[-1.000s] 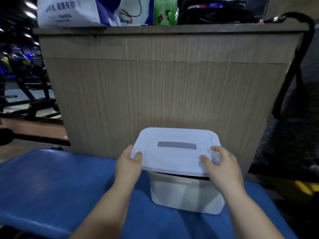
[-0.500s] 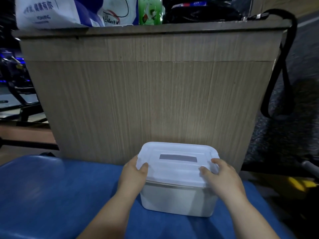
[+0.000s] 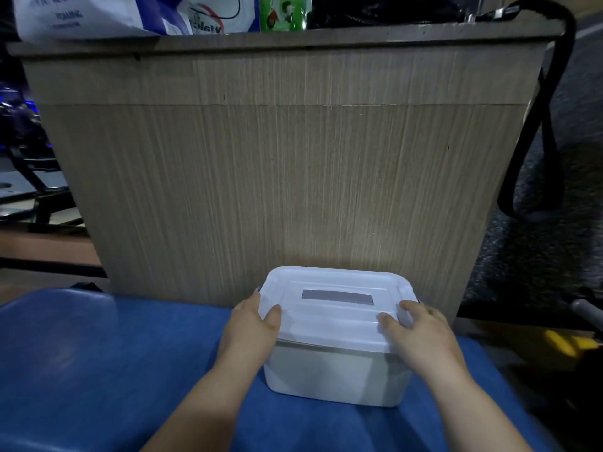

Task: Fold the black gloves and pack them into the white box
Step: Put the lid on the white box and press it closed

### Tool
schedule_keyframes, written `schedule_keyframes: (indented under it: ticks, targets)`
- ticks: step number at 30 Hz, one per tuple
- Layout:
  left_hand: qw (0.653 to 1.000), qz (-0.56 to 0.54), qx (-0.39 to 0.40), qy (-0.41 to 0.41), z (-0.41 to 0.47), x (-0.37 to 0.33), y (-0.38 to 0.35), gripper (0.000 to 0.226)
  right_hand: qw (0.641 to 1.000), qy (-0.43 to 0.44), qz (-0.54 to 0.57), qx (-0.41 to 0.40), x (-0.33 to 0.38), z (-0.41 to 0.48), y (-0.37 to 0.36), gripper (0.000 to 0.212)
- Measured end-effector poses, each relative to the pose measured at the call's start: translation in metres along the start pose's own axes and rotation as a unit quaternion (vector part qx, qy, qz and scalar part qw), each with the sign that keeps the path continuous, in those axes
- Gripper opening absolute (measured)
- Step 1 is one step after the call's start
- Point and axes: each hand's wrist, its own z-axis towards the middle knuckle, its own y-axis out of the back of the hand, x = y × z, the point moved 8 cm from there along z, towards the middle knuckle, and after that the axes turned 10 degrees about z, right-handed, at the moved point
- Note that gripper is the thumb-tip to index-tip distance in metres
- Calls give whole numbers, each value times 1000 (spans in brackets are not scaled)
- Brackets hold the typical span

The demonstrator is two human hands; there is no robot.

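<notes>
Head view shows the white box [image 3: 332, 376] standing on a blue padded bench [image 3: 98, 353], close to a wooden desk panel [image 3: 277, 174], with its lid [image 3: 339, 318] lying flat on top. The left hand [image 3: 251, 331] grips the lid's left edge, thumb on top and fingers curled round the side. The right hand [image 3: 421, 334] grips the right edge the same way. Up on the desk sit plastic bags [image 3: 81, 14] and a green bottle [image 3: 282, 13]. A black strap [image 3: 548, 125] hangs over the desk's right corner.
</notes>
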Motion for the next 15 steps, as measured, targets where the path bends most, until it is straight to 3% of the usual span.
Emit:
schedule_keyframes:
  ticks: [7, 15]
  targets:
    - [999, 35, -34, -15, 4, -3, 0, 30, 1000, 7, -13, 8, 3, -2, -1, 47]
    - [1000, 9, -5, 2, 16, 2, 1, 51, 999, 8, -34, 22, -1, 3, -4, 44]
